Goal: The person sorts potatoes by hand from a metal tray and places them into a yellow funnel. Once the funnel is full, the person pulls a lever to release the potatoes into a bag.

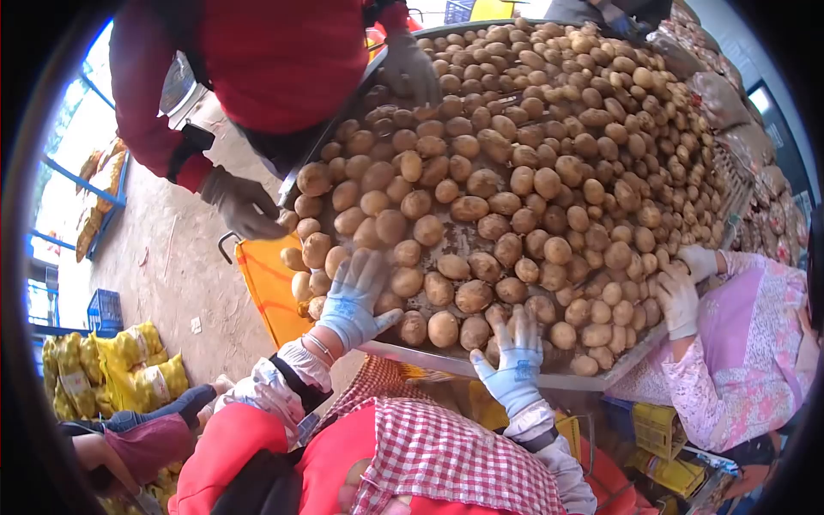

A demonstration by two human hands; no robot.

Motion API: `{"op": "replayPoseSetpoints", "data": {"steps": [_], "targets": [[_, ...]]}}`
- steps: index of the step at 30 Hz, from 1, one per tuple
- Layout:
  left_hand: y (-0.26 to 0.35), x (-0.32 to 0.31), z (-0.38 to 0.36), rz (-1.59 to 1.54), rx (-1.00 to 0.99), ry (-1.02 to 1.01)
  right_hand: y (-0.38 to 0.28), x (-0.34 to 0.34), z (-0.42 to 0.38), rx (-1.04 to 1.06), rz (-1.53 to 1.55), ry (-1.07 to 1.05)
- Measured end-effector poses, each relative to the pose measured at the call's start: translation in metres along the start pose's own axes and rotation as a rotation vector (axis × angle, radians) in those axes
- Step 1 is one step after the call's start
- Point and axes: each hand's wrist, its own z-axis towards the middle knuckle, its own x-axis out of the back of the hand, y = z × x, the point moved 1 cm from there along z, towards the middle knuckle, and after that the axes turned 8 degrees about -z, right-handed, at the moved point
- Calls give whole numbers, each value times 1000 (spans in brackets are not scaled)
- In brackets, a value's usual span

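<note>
A broad metal-edged sorting table (549,378) carries a thick spread of brown potatoes (558,251). My left hand (352,300), in a pale blue glove, lies with fingers spread against potatoes at the table's near left end. Nearer the middle of the front edge, my right hand (515,356) wears a matching glove. Its fingers are stretched out, and the fingertips touch potatoes just inside the rim. Neither hand is closed around a potato. Between the two hands sits a row of larger potatoes (442,329); a bare patch of tabletop (455,240) shows behind them.
A person in red (283,60) with dark gloves stands at the far left side. On the right, a person in a floral sleeve (699,390) handles potatoes with white gloves. An orange sack (270,287) hangs below the left end. Yellow net sacks (129,369) lie on the floor.
</note>
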Motion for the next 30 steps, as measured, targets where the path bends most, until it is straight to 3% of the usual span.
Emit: {"op": "replayPoseSetpoints", "data": {"steps": [2, 5, 7, 9, 11, 13, 15, 16, 18, 21, 25, 27, 29, 30], "targets": [[-6, 9, 1, 40, 171, -63, -1, 2, 7, -7, 31, 33], [7, 15, 9, 30, 260, 16, -7, -2, 23, 85, -116, -144], [32, 2, 10, -129, -38, 135, -17, -4, 38, 141, 23, -134], [37, -14, 8, -231, -32, 108, -19, -3, 44, 225, 86, -78], [9, -12, 9, -87, 133, 172, -15, 3, 39, 168, 107, 79], [-10, 3, 7, -40, 167, 276, 3, 8, 27, 27, 196, 307], [-12, 6, 18, -130, 171, 304, 23, -6, 12, -186, 268, 291], [-5, 7, 27, -129, 169, 301, 24, -7, 10, -190, 270, 291], [20, 4, 50, -32, -205, 178, 25, -9, 9, -218, 211, 281], [29, -16, 83, -109, -177, 148, 20, -5, 14, -142, 78, 246], [30, -19, 114, -72, -139, 228, 20, -4, 13, -134, 152, 254], [33, -25, 124, 4, -105, 132, 30, -7, 5, -101, 108, 269], [41, -26, 123, 96, -139, 189, 43, -22, -5, -354, 825, 245], [55, -16, 117, -108, -122, 180, 31, -3, 1, -424, 1050, 202]]}}
